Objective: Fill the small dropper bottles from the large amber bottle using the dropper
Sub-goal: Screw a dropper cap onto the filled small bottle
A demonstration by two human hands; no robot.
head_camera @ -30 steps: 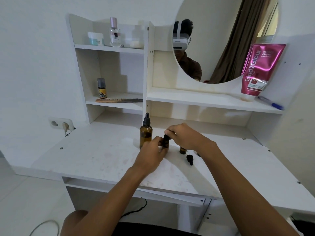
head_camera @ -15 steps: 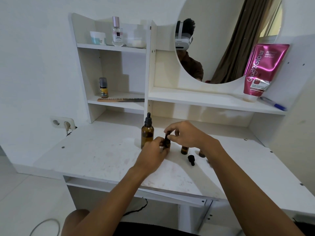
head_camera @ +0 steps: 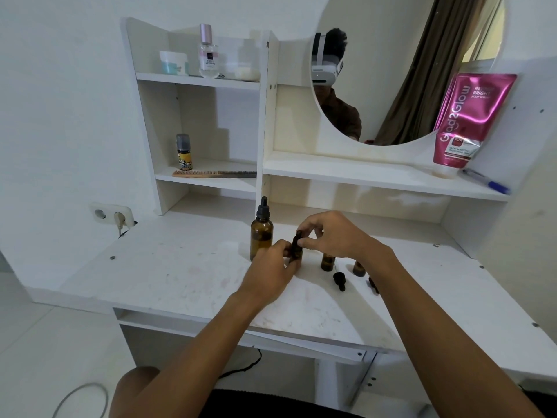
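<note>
A white vanity desk carries the work, under a round mirror and shelves. A pink tube leans on the right shelf. The large amber bottle stands upright with its black dropper cap on, just left of the hands. The left hand grips the body of a small dropper bottle standing on the desk, while the right hand pinches that bottle's black cap between thumb and fingertips. Two more small amber bottles stand uncapped to the right, partly behind the right wrist. A loose black dropper cap lies on the desk near them.
</note>
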